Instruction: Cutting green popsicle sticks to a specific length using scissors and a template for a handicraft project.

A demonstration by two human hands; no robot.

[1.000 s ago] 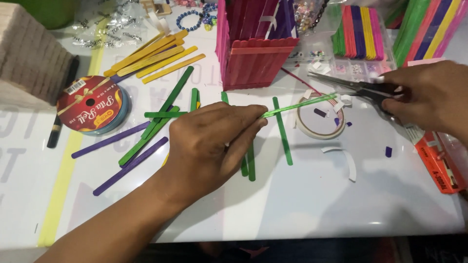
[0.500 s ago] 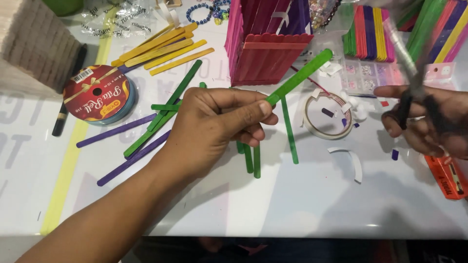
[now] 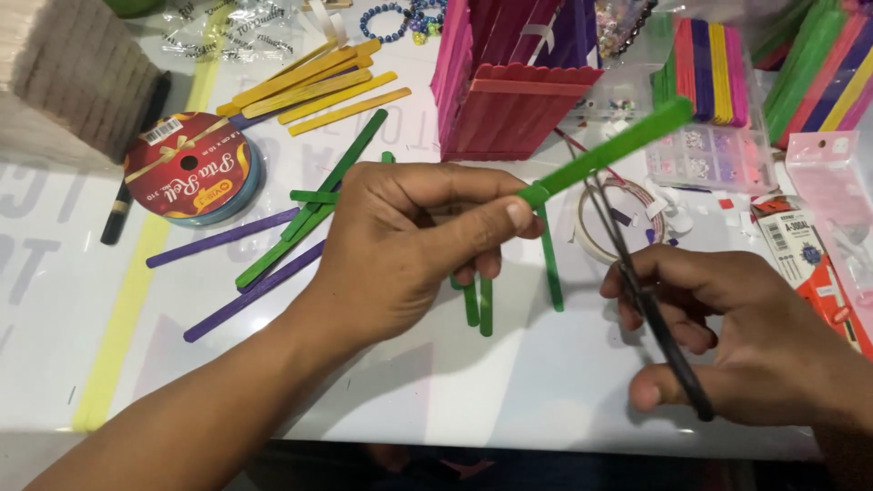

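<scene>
My left hand (image 3: 414,245) pinches one end of a green craft stick (image 3: 607,153), which slants up to the right above the white table (image 3: 455,391). My right hand (image 3: 737,341) grips black scissors (image 3: 637,273); their blades reach up to the underside of the green stick near its middle. Below the left hand lie more green sticks (image 3: 482,305) and a single one (image 3: 549,259) flat on the table.
A pink stick-built box (image 3: 514,100) stands behind the hands. Yellow sticks (image 3: 309,86), purple sticks (image 3: 223,238), a red ribbon spool (image 3: 189,168), a tape roll (image 3: 591,223), a bead tray (image 3: 709,150) and bundled coloured sticks (image 3: 705,59) surround them. A red packet (image 3: 818,273) lies at right.
My right hand has come down and in from the upper right, bringing the scissors to the green stick. My left hand has tilted the stick upward.
</scene>
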